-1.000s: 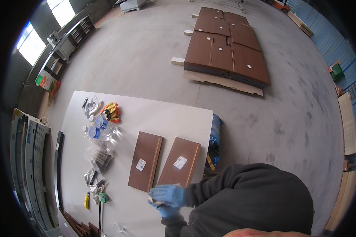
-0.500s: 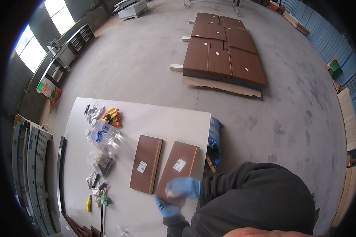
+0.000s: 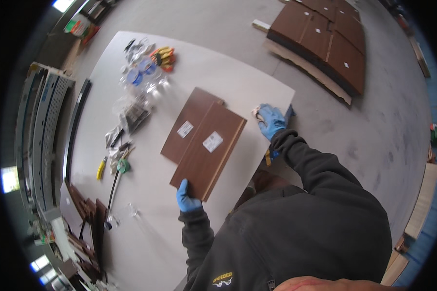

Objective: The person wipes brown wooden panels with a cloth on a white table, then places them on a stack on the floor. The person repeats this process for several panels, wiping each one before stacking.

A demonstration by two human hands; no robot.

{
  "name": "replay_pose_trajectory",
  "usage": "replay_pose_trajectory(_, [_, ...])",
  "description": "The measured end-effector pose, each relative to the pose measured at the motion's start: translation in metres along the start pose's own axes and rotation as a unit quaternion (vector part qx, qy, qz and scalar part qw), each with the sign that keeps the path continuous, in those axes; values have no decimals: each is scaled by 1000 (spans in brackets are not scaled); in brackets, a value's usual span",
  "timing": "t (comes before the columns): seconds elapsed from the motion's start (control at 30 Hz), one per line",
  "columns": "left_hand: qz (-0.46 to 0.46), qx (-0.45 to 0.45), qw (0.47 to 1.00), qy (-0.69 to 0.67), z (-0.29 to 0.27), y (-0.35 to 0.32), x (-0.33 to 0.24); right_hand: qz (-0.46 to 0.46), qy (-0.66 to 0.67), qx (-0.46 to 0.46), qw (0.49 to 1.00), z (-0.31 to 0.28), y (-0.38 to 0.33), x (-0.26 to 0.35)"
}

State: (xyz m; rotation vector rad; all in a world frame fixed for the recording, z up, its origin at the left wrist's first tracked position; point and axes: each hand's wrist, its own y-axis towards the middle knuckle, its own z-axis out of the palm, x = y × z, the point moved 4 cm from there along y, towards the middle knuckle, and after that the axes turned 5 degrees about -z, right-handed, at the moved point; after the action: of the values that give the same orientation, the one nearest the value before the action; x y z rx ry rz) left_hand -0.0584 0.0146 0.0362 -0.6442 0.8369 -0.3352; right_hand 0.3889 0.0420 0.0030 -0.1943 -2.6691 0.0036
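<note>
The left hand (image 3: 186, 196), in a blue glove, grips the near corner of a brown panel (image 3: 210, 149), fingers closed on its edge. That panel lies flat on the white table (image 3: 145, 233) and partly overlaps a second panel (image 3: 185, 122) of the same colour just beyond it; each carries a small white label. The right hand (image 3: 271, 120), also gloved in blue, rests at the far table edge, well apart from the panels, closed on a small pale cloth (image 3: 257, 114). To the left of the panels lie clear bags of fittings (image 3: 140, 80), a yellow tool (image 3: 101, 168) and a green-handled tool (image 3: 123, 166). On the concrete floor beyond the table sits a stack of brown boards (image 3: 325, 39) on cardboard.
</note>
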Motion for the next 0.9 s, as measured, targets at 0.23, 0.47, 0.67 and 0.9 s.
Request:
replay_pose_trajectory(0.23, [-6, -23, 1000, -20, 17, 88, -29, -31, -37, 24, 999, -41, 65, 71])
replay_pose_trajectory(0.47, [244, -202, 877, 360, 4, 119, -60, -120, 16, -28, 992, -1, 172, 114])
replay_pose_trajectory(0.67, [16, -224, 920, 322, -26, 146, -42, -60, -40, 4, 997, 37, 185, 117])
replay_pose_trajectory(0.9, [77, -240, 946, 202, 14, 146, -35, 158, 207, 9, 966, 14, 187, 142])
